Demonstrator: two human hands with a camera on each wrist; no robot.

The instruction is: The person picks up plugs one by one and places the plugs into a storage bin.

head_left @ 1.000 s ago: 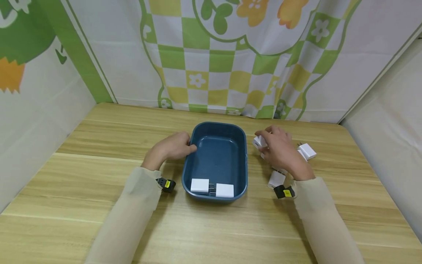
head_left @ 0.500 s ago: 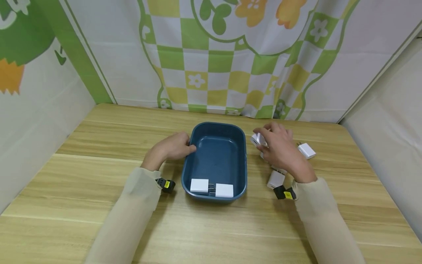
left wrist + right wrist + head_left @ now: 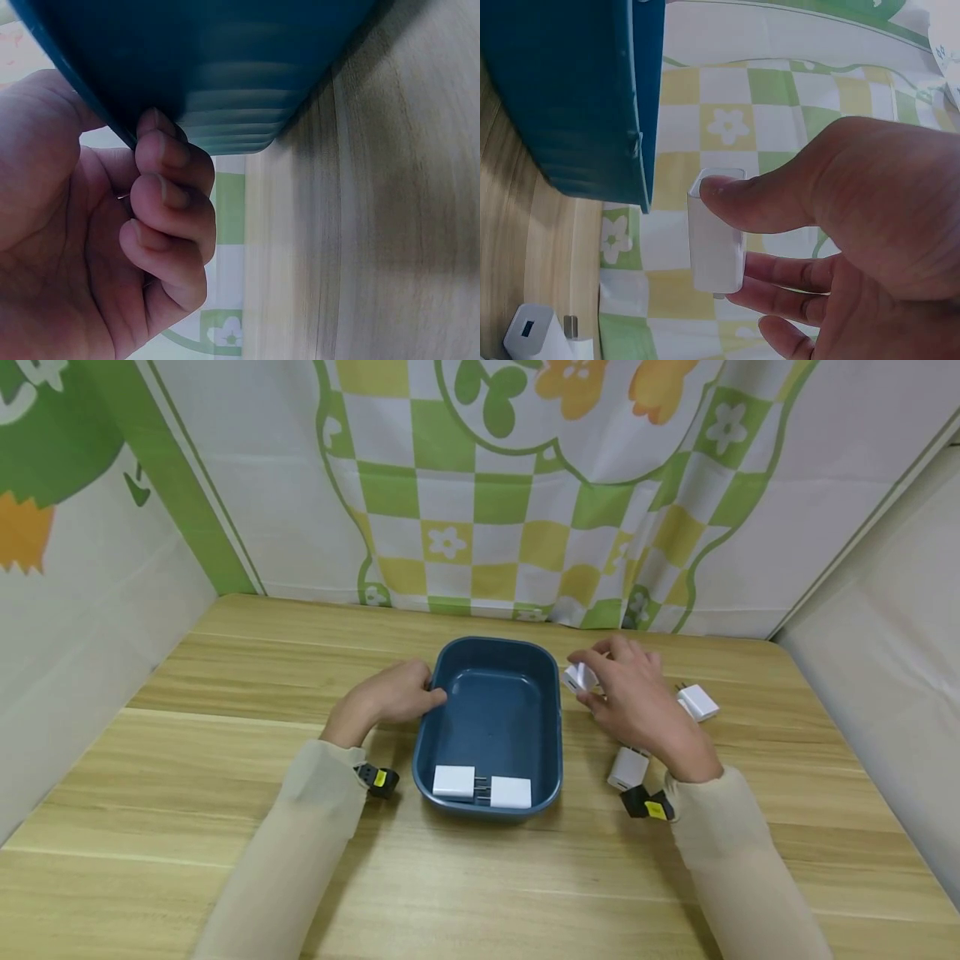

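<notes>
A blue plastic bin (image 3: 491, 718) stands mid-table, with two white USB wall chargers, the left one (image 3: 453, 782) and the right one (image 3: 511, 792), lying at its near end, prongs facing. My left hand (image 3: 397, 693) grips the bin's left rim, thumb inside and fingers curled against the outer wall (image 3: 225, 82). Just right of the bin, my right hand (image 3: 637, 702) pinches another white charger (image 3: 716, 232) between thumb and fingers, above the table. Nearer me, under that wrist, lies a charger (image 3: 628, 768); another charger (image 3: 698, 702) lies to the right of the hand.
The wooden table (image 3: 187, 793) runs back to a green-and-yellow checked curtain (image 3: 495, 527). White cloth (image 3: 892, 577) hangs on the right side. Each wrist wears a small black camera, such as the left one (image 3: 377, 781).
My right hand has moved slightly left, bringing the pinched charger closer to the bin's right rim. My left hand and the bin have stayed put.
</notes>
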